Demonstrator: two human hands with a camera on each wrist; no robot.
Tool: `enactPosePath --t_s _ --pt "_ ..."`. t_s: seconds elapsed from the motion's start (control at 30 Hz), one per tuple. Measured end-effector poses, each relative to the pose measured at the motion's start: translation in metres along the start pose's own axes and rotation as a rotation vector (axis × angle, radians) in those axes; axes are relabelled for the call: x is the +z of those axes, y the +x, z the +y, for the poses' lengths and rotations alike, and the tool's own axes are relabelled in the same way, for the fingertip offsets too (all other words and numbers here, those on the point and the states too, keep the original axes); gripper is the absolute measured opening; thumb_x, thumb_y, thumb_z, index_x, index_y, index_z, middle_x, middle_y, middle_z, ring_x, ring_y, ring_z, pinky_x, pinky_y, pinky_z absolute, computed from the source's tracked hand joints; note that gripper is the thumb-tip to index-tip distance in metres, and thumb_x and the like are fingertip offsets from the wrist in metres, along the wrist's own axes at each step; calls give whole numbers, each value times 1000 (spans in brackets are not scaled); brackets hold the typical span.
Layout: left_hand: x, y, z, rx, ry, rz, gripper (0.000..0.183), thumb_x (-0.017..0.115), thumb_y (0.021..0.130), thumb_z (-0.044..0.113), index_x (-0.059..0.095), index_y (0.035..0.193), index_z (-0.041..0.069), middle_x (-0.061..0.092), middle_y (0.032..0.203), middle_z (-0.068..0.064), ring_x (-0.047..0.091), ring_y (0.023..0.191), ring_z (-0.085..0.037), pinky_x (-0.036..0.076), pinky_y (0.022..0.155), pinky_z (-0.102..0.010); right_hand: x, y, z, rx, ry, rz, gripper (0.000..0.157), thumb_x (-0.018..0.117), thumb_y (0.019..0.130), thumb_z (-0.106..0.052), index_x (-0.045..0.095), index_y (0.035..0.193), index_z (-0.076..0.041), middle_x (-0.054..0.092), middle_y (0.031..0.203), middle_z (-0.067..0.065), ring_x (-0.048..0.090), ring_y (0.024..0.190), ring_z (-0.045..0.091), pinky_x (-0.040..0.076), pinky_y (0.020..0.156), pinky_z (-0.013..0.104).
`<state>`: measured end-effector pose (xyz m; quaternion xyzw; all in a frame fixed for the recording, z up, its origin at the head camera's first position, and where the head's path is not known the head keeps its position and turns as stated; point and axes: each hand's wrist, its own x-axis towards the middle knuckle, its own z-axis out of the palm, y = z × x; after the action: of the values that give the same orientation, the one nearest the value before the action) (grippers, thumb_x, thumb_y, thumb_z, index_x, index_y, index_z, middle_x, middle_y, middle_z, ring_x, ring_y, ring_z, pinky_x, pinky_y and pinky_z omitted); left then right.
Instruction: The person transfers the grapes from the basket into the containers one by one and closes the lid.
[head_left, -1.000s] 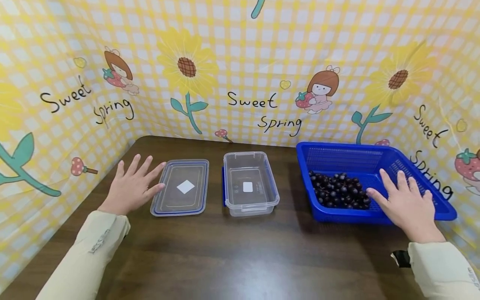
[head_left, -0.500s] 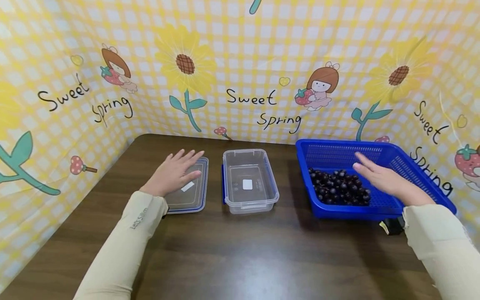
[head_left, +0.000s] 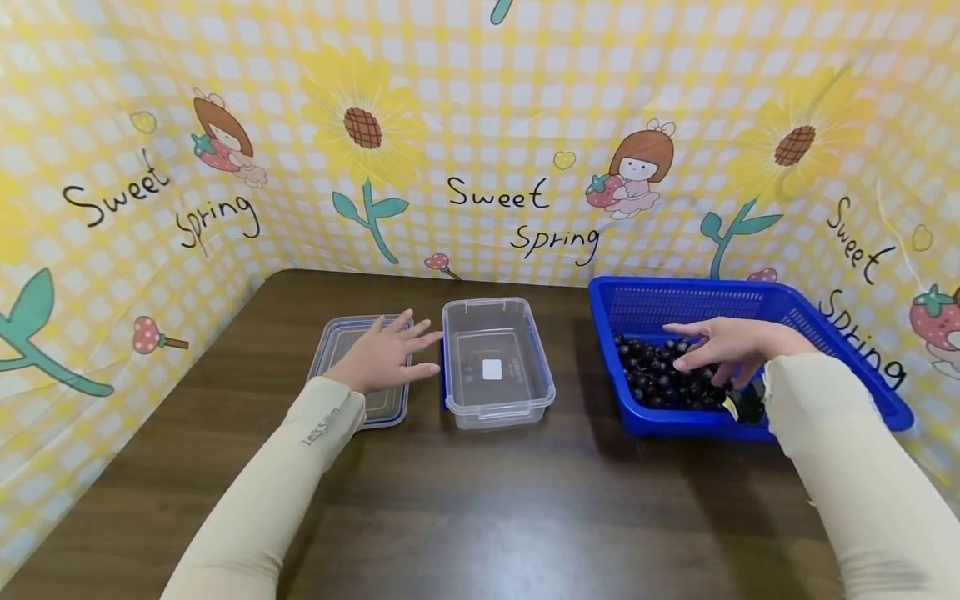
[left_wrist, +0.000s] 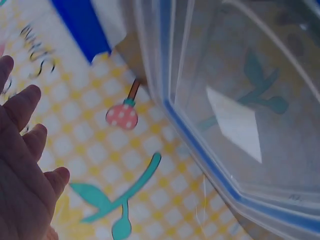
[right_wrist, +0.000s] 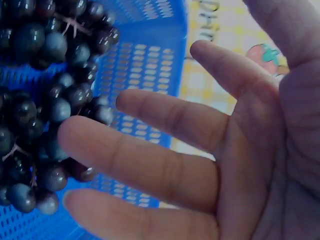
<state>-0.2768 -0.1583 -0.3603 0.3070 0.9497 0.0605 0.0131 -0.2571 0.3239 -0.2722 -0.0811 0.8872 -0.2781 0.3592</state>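
Note:
Dark grapes (head_left: 648,375) lie in bunches inside the blue basket (head_left: 637,422) on the right; thin stems show among them in the right wrist view. Over them hovers my right hand (head_left: 738,346), its fingers apart and slightly bent, holding nothing. My left hand (head_left: 386,357) is above the clear lid (head_left: 330,342), which has a blue seal and a white label. Its fingers are spread and point toward the clear plastic container (head_left: 498,412). Whether the left hand touches the lid cannot be told. The container stands uncovered, with a white label in its base.
The dark wooden table (head_left: 480,508) runs toward me in front of these things. A yellow checked cloth (head_left: 480,125) with flowers and lettering rises behind and at both sides. A blue clasp (head_left: 447,375) hangs at the container's left side.
My left hand has moved right across the lid toward the container. My right hand has moved left over the grapes, turning and bending its fingers downward. The lid, container and basket have stayed in place.

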Motion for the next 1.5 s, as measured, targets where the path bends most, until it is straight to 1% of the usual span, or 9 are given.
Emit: enactPosePath --t_s 0.17,0.3,0.4,0.6,0.77,0.83,1.03,1.27,1.5 --pt "4 9 6 21 11 -45 64 42 96 55 40 147 17 32 152 -9 12 143 -37 8 110 -63 -6 8 4 32 23 -5 90 59 94 -41 1 153 -7 29 146 33 59 109 43 55 71 42" --pt "3 12 6 20 35 -72 62 41 97 55 40 147 18 33 152 -6 12 143 -36 9 110 -63 -8 13 8 27 22 1 86 58 95 -39 5 152 -4 28 146 32 59 108 44 55 72 42" --pt "3 13 4 23 37 -79 62 41 97 54 40 148 19 33 152 -6 11 143 -37 9 110 -63 -9 17 7 22 14 7 84 58 95 -38 7 152 -2 27 146 33 58 109 46 55 77 46" --pt "6 14 4 38 32 -72 65 41 96 56 39 148 17 32 152 -8 12 143 -39 9 110 -62 -7 26 -5 43 -17 -6 86 59 95 -36 4 152 -1 7 150 37 53 115 47 45 92 56" --pt "9 14 3 30 13 -77 70 46 94 57 37 149 14 29 154 -12 13 142 -40 11 110 -62 -2 39 -17 55 -64 -34 90 59 95 -36 1 151 1 3 150 37 50 119 45 39 95 61" --pt "11 13 2 24 2 -82 72 47 93 57 35 149 14 28 154 -12 12 143 -40 11 110 -63 0 44 -20 65 -88 -42 90 59 95 -36 0 151 2 3 150 37 49 121 46 39 95 60" --pt "16 17 1 23 -21 -68 74 47 92 59 35 150 15 26 155 -10 11 143 -37 11 110 -63 1 52 -21 88 -54 -57 90 58 96 -29 -6 149 4 -1 149 38 44 122 51 35 100 58" --pt "20 19 3 35 -27 -69 77 48 91 60 34 150 13 25 156 -9 11 144 -37 11 109 -64 3 59 -20 81 -88 -42 89 61 95 -27 -2 149 7 -2 149 39 49 118 51 39 100 55" --pt "26 18 6 37 -43 -84 78 48 91 61 33 150 12 24 156 -8 11 143 -38 9 109 -64 7 66 -17 78 -98 -49 86 60 95 -21 1 147 11 1 147 41 46 119 51 42 97 52"
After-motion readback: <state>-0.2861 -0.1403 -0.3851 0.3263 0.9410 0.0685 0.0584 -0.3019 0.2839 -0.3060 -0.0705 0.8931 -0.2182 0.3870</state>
